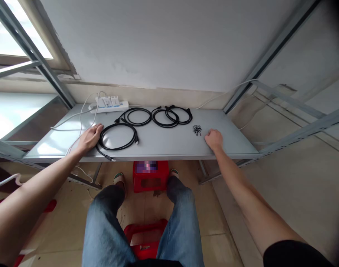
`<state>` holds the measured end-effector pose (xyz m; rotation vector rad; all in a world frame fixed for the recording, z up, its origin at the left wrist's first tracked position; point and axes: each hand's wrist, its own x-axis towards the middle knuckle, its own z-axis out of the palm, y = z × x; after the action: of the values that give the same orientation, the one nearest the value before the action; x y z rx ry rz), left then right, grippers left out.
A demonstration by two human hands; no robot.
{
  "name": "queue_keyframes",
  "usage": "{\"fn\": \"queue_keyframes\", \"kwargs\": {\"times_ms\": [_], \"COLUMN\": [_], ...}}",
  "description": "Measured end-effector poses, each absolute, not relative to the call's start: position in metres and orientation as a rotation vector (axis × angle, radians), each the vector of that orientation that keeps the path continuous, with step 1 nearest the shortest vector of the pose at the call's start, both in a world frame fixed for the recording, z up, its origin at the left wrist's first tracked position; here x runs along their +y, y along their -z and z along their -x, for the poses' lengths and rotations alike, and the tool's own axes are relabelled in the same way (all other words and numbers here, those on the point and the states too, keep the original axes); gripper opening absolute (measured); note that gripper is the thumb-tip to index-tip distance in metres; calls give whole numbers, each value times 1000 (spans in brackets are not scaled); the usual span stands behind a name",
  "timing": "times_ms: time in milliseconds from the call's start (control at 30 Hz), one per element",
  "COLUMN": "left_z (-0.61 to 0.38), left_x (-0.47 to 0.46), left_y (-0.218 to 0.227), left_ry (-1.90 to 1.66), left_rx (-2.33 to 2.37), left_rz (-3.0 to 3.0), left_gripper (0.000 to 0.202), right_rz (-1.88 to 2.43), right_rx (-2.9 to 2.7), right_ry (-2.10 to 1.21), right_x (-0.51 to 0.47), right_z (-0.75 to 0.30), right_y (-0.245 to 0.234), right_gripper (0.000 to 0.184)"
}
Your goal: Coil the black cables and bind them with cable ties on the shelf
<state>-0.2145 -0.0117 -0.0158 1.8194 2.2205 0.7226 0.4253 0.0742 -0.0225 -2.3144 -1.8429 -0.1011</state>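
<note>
My left hand [91,138] rests on the grey tabletop [169,142], fingers stretched out. Its fingertips are beside a coiled black cable [117,149]; whether they touch it I cannot tell. One plug end of that cable reaches the table's front edge. Behind it lies another black cable coil [137,125]. To the right, two more black coils [165,127] overlap. On the right side, my right hand [214,140] sits on the table with its fingers curled in, and nothing shows in it. Just left of this hand is a small pile of short black ties [197,130].
A white power strip [109,107] with several white adapters stands at the back left, its white cords trailing over the table. Metal frame posts [243,85] rise at both ends. Under the table is a red stool [150,183]; the wall is close behind.
</note>
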Motion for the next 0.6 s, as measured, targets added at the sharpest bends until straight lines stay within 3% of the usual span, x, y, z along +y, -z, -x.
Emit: {"fn": "queue_keyframes", "kwargs": {"times_ms": [233, 600], "left_z": [213, 213], "left_x": [-12, -11], "left_y": [11, 11], "left_ry": [-672, -681], "left_rx": [2227, 2227], "left_rz": [-1825, -1824], "left_gripper": [82, 79], "right_rz": [2314, 2322], "right_rx": [-1822, -1807], "right_ry": [94, 87], "right_x": [74, 74], "right_z": [-424, -424], "right_y": [21, 22], "right_gripper": [37, 38]}}
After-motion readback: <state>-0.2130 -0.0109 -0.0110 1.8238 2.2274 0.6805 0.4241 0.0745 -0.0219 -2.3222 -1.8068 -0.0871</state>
